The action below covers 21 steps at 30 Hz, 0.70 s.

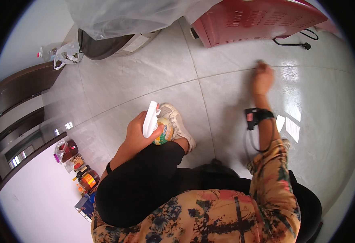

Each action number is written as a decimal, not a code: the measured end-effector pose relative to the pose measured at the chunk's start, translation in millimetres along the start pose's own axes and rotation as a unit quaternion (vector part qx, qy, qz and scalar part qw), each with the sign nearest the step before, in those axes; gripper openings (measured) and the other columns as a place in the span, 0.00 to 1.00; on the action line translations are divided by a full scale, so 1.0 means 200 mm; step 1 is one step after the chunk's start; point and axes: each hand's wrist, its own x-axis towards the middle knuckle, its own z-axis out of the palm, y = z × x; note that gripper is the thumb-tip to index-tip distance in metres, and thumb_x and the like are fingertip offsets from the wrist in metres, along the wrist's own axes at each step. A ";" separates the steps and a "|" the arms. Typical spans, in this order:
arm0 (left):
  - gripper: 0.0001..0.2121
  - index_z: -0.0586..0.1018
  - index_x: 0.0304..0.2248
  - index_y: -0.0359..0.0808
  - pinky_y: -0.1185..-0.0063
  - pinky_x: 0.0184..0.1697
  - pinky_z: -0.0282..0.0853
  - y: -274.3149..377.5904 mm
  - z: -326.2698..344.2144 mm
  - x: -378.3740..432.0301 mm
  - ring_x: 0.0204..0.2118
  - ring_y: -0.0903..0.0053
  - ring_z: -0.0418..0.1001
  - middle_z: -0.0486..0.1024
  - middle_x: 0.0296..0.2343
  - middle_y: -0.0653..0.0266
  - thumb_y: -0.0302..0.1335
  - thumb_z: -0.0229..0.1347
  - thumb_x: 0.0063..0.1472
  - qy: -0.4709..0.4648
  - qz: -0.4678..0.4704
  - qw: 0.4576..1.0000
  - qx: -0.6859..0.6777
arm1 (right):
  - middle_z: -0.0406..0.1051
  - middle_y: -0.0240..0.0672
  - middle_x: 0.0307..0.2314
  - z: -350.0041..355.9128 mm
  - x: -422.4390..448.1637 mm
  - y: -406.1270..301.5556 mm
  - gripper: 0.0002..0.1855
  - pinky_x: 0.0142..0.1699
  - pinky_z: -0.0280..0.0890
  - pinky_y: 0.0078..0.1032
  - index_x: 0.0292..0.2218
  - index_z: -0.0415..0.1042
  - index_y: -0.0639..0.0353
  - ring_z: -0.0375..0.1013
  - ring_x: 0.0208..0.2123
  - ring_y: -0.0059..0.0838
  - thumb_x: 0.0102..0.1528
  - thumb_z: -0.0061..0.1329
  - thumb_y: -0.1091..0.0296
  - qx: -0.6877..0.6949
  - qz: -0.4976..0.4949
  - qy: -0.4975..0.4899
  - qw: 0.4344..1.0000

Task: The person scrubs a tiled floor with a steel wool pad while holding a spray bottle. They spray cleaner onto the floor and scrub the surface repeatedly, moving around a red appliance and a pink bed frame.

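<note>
My left hand [138, 130] grips a spray bottle with a white trigger head [150, 120] and a yellow and green printed body [163, 133]. The bottle is held in front of my left shoe [177, 124], a light lace-up. Out over the grey tiled floor [226, 100] reaches my right hand [263, 77], blurred, its fingers drawn together. Something small and dark shows at its fingertips, too blurred to name; whether it is held I cannot tell. A black strap with a small device and cable [256, 118] sits on the right forearm.
A red metal cabinet with vent slots [250, 22] stands ahead, its black plug [306, 46] lying on the floor. Clear plastic sheeting [129, 15] partly covers a dark round-ended appliance [104, 47]. Jars and bottles [88, 179] line the left, near a white bag [67, 56].
</note>
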 end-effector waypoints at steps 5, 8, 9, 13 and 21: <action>0.26 0.73 0.50 0.35 0.77 0.37 0.70 0.12 0.02 0.12 0.32 0.67 0.76 0.75 0.32 0.58 0.32 0.62 0.51 -0.014 0.022 1.000 0.010 | 0.67 0.38 0.29 0.30 -0.42 -0.75 0.10 0.39 0.61 0.36 0.39 0.71 0.56 0.67 0.35 0.39 0.54 0.44 0.68 0.085 -0.246 -0.187 0.947; 0.26 0.73 0.50 0.34 0.76 0.37 0.70 0.13 0.02 0.13 0.32 0.67 0.76 0.75 0.32 0.58 0.32 0.62 0.51 -0.025 0.028 0.998 0.044 | 0.67 0.36 0.29 0.31 -0.25 -0.67 0.08 0.39 0.59 0.38 0.36 0.71 0.54 0.67 0.34 0.39 0.55 0.41 0.70 0.095 -0.170 -0.229 0.954; 0.26 0.73 0.50 0.34 0.76 0.37 0.70 0.12 0.02 0.12 0.32 0.66 0.76 0.75 0.31 0.58 0.32 0.62 0.51 -0.032 0.009 0.998 0.051 | 0.68 0.37 0.29 0.28 -0.13 -0.55 0.08 0.39 0.59 0.38 0.36 0.71 0.53 0.67 0.34 0.39 0.56 0.40 0.68 0.059 -0.159 -0.124 0.978; 0.27 0.73 0.50 0.34 0.76 0.38 0.70 0.10 0.02 0.08 0.33 0.65 0.76 0.75 0.32 0.57 0.33 0.62 0.50 -0.033 -0.036 0.999 0.011 | 0.68 0.37 0.30 0.20 0.27 -0.16 0.08 0.33 0.61 0.39 0.37 0.71 0.54 0.68 0.33 0.39 0.58 0.39 0.68 -0.156 -0.088 -0.011 0.984; 0.26 0.74 0.49 0.36 0.76 0.36 0.70 0.14 0.04 0.13 0.31 0.68 0.76 0.76 0.32 0.60 0.34 0.61 0.50 -0.039 0.043 0.998 0.035 | 0.68 0.35 0.29 0.37 -0.53 -0.90 0.09 0.41 0.60 0.37 0.38 0.70 0.56 0.67 0.35 0.39 0.54 0.42 0.69 0.124 -0.330 -0.210 0.912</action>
